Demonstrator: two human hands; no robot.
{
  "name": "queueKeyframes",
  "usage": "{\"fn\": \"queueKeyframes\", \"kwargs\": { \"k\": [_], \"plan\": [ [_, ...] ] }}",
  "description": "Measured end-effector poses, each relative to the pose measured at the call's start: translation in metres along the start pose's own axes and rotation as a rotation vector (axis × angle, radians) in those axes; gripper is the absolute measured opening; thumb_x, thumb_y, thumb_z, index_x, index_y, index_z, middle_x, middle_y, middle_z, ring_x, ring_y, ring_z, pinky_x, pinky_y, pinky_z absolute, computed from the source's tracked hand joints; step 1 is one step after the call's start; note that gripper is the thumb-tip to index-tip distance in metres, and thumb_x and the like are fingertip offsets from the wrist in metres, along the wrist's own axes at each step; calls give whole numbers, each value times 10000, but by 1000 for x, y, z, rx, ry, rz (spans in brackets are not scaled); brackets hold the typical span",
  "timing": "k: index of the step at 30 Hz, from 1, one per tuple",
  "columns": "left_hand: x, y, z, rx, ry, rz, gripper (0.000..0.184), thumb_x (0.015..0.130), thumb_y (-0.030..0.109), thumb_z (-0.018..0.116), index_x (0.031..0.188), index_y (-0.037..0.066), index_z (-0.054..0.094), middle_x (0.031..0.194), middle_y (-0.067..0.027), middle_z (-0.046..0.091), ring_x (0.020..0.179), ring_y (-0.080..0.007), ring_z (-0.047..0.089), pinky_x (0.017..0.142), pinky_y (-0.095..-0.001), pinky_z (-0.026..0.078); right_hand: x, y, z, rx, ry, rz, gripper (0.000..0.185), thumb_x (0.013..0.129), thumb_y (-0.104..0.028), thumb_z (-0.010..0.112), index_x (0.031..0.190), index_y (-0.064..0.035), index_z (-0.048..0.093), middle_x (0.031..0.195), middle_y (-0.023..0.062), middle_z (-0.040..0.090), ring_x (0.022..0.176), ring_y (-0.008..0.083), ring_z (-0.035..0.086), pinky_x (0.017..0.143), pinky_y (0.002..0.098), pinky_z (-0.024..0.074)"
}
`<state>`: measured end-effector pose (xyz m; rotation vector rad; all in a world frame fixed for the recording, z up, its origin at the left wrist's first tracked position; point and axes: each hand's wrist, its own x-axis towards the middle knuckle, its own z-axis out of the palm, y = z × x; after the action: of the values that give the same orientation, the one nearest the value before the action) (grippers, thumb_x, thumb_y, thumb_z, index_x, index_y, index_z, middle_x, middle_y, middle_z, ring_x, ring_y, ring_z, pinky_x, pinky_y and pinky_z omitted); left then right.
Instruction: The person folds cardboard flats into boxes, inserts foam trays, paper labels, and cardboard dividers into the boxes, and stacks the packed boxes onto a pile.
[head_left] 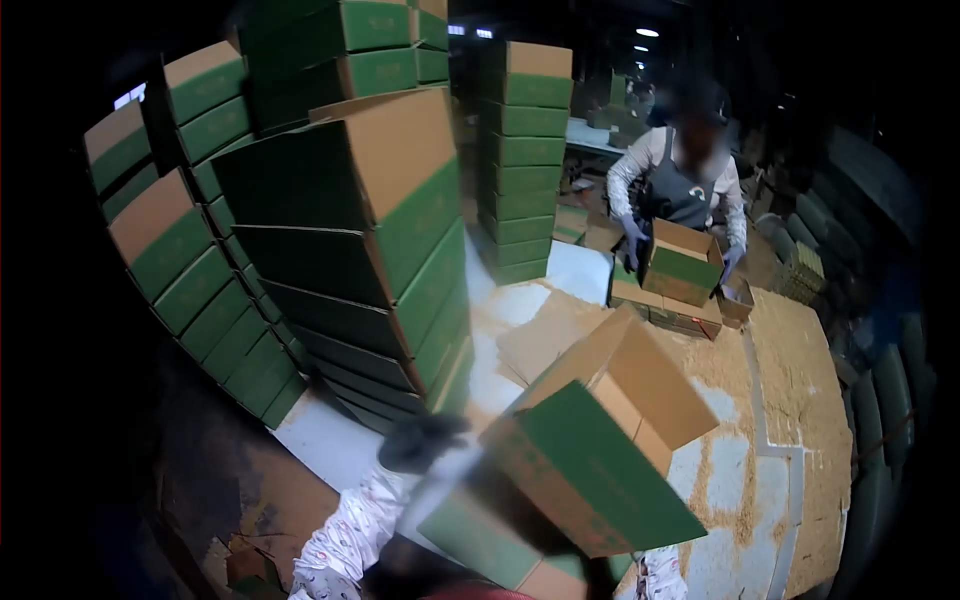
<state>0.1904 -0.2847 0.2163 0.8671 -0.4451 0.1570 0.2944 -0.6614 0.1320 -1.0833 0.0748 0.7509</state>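
Already, stacks of boxes (418, 235) stood tall, one tilted open carton (600, 470) not yet among them, though whether the blurred left hand (422, 443) or hidden right hand gripped anything was unclear.

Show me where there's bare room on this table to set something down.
The table looks free, though streaked tan, right of the near open box, up to the tan strip. A smaller patch lies between the narrow box stack and the co-worker's open box. It's crowded on the left, where the big box stack stands close by the left hand.
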Motion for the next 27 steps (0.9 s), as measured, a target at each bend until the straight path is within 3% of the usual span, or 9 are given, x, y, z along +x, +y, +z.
{"fn": "queueKeyframes", "kwargs": {
  "k": [2,4,5,7,10,16,22,23,27],
  "plan": [
    [-6,99,-50,1027,224,371,351,792,144,466,1099,-24,448,1094,-143,492,1008,-242,470,820,-343,401,6,-58,44,-175,-57,-205,393,768,-167,495,1138,-82,394,1031,117,505,955,259,493,799,356,418],
    [33,193,-20,911,560,1011,267,823,80,448,1080,16,476,1061,-97,511,953,-232,494,813,-320,392,13,-119,96,-330,-106,-442,386,776,-178,481,1139,-79,396,1031,119,506,957,258,490,810,350,408],
    [37,249,-50,791,751,1077,298,860,205,427,1108,43,453,1087,-81,501,969,-211,488,807,-299,381,17,-147,124,-388,-125,-553,383,781,-184,474,1140,-77,397,1031,120,506,957,258,489,815,347,403],
    [68,303,-59,909,808,959,345,846,338,434,1040,62,506,987,-56,550,931,-148,494,754,-262,382,27,-201,186,-473,-154,-773,378,790,-196,461,1142,-74,400,1031,121,507,959,257,486,826,341,394],
    [98,337,-90,1096,874,660,347,844,339,437,1030,54,506,970,-63,550,916,-148,493,750,-266,385,50,-258,281,-546,-161,-1029,373,803,-213,441,1145,-69,403,1032,124,509,961,256,483,842,332,379],
    [105,337,-112,1288,872,499,352,840,341,444,1010,39,507,937,-76,549,886,-148,491,740,-274,391,138,-280,436,-646,-128,-1303,372,829,-247,400,1151,-60,410,1032,129,511,966,254,475,873,314,349],
    [100,341,-125,1402,844,472,358,836,343,452,991,24,507,903,-89,548,856,-149,490,731,-283,397,203,-246,467,-572,-164,-1542,372,866,-317,236,1093,-80,411,1165,161,432,1132,288,361,951,318,271],
    [99,342,-127,1427,842,480,359,836,343,453,988,22,507,898,-91,548,851,-149,490,729,-284,398,197,-235,457,-552,-133,-1655,374,859,-314,303,1154,-98,383,1191,160,413,1137,285,360,934,320,295],
    [82,320,-136,1275,930,897,347,847,309,439,974,-8,501,886,-110,538,824,-159,488,730,-287,400,149,-136,381,-1166,-158,-1095,435,825,-274,427,1216,-103,341,1198,147,412,1074,297,423,896,336,343]
  ]
}}
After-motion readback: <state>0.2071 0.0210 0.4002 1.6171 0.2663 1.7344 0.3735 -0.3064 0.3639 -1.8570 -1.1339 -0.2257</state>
